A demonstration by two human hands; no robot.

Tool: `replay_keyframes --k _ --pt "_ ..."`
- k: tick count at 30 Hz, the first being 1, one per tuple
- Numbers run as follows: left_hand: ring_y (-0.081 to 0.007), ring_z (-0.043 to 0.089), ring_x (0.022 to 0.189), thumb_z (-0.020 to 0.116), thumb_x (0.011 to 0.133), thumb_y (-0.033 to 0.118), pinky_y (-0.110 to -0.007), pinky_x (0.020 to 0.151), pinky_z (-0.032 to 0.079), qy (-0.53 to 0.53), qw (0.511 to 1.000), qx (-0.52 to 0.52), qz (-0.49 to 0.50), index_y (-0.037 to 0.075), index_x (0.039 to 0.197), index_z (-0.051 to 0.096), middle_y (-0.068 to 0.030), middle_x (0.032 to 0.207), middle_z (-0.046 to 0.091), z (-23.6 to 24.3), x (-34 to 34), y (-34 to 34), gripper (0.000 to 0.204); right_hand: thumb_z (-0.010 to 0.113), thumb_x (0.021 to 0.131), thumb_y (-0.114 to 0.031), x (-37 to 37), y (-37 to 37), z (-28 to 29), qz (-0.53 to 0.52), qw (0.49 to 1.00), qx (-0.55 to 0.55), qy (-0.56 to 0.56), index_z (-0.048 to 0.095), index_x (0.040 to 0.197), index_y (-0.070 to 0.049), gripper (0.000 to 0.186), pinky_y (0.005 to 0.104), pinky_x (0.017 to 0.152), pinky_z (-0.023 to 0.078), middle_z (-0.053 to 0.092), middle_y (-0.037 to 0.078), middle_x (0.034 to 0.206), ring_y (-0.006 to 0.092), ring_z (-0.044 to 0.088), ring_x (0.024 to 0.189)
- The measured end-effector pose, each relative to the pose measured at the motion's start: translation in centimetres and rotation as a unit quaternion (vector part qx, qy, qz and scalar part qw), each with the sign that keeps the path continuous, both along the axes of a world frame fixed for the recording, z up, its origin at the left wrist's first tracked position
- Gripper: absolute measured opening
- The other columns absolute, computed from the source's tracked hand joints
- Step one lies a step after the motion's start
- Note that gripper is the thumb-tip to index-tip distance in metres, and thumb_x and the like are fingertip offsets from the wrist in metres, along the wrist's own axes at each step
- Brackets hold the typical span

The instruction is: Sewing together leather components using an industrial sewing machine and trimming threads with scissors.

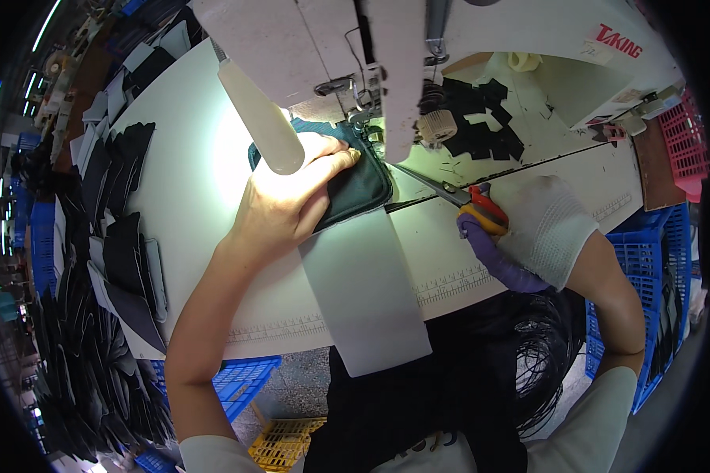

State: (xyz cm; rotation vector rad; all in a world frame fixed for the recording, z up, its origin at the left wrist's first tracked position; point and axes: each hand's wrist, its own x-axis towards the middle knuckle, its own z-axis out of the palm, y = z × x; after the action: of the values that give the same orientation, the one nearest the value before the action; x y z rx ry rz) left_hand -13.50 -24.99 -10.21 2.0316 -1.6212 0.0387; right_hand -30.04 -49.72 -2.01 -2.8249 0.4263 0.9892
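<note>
My left hand (296, 189) is bare and presses a dark green fabric piece (359, 189) with piped, rounded edges onto the sewing table, its fingers bent and close together. The piece lies beside the needle area of a white sewing machine (292, 47). From under its near side a pale grey strip (363, 292) hangs over the table edge. In a white knit glove, my right hand (540, 221) grips scissors (450, 191) with red and yellow handles and a purple-wrapped part. Their blades point at the fabric's right edge near the needle; the tips are hard to make out.
Small black fabric pieces (481, 118) lie under the machine arm. Dark and grey cut pieces (126, 260) are stacked along the table's left side. Blue baskets (647, 260) and a pink basket (686, 142) stand at right. A beige lamp-like arm (260, 118) hangs above my left hand.
</note>
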Motion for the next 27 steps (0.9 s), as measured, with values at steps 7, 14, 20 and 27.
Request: replay_keyframes --k 7,14,20,27 --pt "-0.0227 0.067 0.099 0.063 0.078 -0.002 -0.035 0.09 0.055 -0.029 0.997 -0.034 0.059 0.009 0.123 0.069 -0.0053 0.126 0.066 -0.2 -0.2 -0.2 0.047 0.062 0.086 -0.029 -0.6 0.6 -0.1 0.062 0.988 -0.034 -0.136 0.072 0.076 0.001 0.033 0.0383 0.065 0.054 0.069 0.018 0.069 0.0341 0.067 0.062" --pt "-0.0243 0.068 0.097 0.064 0.077 -0.002 -0.035 0.087 0.056 -0.071 0.995 0.046 0.055 0.009 0.12 0.07 -0.0088 0.123 0.068 0.7 -0.5 0.2 0.044 0.062 0.086 -0.027 0.4 0.7 0.9 0.06 0.996 -0.047 -0.043 0.073 0.079 0.0 0.03 0.0386 0.064 0.054 0.07 0.018 0.072 0.0346 0.067 0.062" --pt "-0.0249 0.067 0.096 0.063 0.083 0.001 -0.034 0.088 0.055 -0.023 0.997 -0.058 0.044 0.007 0.118 0.071 -0.0091 0.121 0.068 -0.1 0.8 -0.9 0.037 0.063 0.085 -0.028 -0.1 -0.1 0.4 0.039 0.989 -0.034 -0.14 0.072 0.083 0.0 0.03 0.0392 0.063 0.053 0.07 0.019 0.076 0.0353 0.066 0.063" --pt "-0.0252 0.067 0.1 0.061 0.087 0.004 -0.034 0.087 0.054 0.097 0.979 -0.012 0.18 0.006 0.118 0.07 -0.0107 0.125 0.067 0.4 0.9 -0.5 0.032 0.067 0.082 -0.025 -3.7 -1.2 -0.3 0.024 0.966 -0.047 -0.254 0.071 0.086 0.0 0.026 0.04 0.06 0.051 0.069 0.018 0.074 0.0367 0.063 0.061"
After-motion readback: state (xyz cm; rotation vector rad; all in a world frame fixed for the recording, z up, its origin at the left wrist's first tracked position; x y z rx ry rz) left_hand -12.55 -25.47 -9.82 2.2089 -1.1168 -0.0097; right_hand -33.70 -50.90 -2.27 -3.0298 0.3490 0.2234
